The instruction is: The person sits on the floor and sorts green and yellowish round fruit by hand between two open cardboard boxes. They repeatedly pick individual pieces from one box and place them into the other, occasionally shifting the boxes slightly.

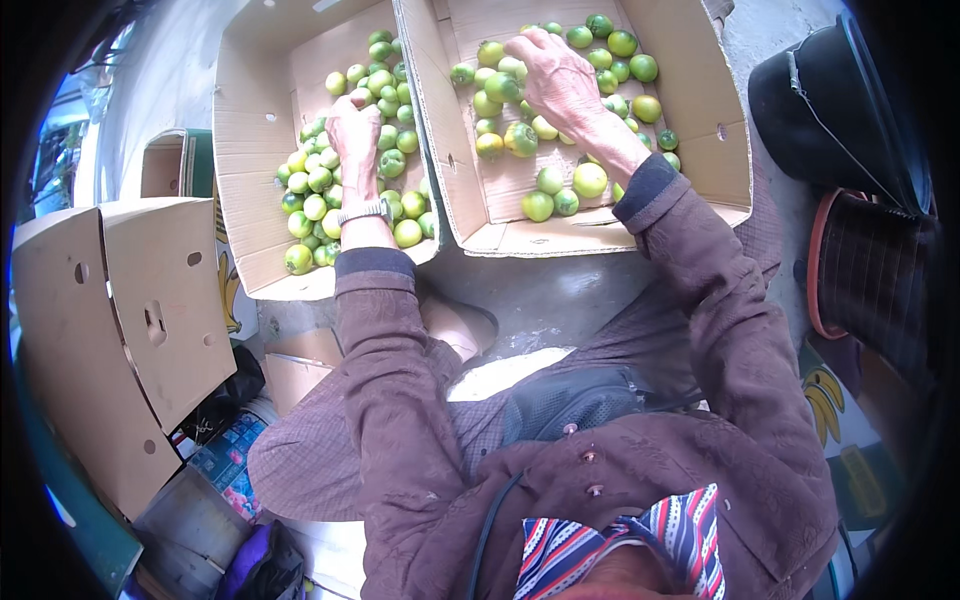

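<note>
Two open cardboard boxes lie side by side, the left box (262,172) holding many small green tomatoes (319,178) and the right box (675,60) holding more spread-out ones, some yellowish or orange. My left hand (354,135), with a metal-banded watch on its wrist, is over the left box, its fingers at a pale tomato (362,96); whether they grip it is unclear. My right hand (555,79) reaches into the right box with fingers bent down beside green tomatoes (501,87). Its fingertips are partly hidden, so a hold cannot be seen.
A black bucket (832,112) with a wire handle stands at the right, above a dark container with a reddish rim (819,262). Cardboard pieces (165,300) stand at the left. A printed banana carton (840,435) is at lower right. A bare foot (457,326) rests below the boxes.
</note>
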Demonstrator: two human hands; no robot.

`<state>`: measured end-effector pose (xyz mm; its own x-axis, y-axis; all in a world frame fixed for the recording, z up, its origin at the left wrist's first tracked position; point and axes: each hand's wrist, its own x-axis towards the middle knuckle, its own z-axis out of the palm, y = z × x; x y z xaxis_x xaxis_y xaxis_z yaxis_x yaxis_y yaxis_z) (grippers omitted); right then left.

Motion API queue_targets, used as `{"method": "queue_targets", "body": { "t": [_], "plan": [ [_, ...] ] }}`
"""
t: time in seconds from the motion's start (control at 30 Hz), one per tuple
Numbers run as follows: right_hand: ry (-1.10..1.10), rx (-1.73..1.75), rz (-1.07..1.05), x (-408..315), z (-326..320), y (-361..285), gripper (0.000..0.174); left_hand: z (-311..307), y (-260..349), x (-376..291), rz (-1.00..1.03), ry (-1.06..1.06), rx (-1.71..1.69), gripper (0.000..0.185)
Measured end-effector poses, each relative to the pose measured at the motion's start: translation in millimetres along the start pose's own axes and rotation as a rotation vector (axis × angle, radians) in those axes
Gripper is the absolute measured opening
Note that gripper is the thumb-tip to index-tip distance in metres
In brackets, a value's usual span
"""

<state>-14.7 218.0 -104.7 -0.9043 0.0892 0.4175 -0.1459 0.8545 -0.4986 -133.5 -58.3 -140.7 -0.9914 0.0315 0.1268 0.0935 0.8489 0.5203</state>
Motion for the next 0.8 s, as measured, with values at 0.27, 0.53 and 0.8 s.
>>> {"method": "queue_targets", "body": {
  "t": [0.27,0.53,0.8],
  "plan": [
    [-0.138,0.073,0.019,-2.5,-2.3,-14.8,0.021,32.5,-14.6,-17.7,0.142,-0.474,0.445,0.023],
    [-0.182,0.113,0.039,-2.4,-6.5,-14.1,0.020,34.8,-27.6,-17.7,0.213,-0.559,0.570,0.030],
    [-0.165,0.081,0.033,0.6,-11.3,-16.3,0.019,17.6,-8.4,-19.3,-0.025,-0.453,0.383,0.040]
  ]
}}
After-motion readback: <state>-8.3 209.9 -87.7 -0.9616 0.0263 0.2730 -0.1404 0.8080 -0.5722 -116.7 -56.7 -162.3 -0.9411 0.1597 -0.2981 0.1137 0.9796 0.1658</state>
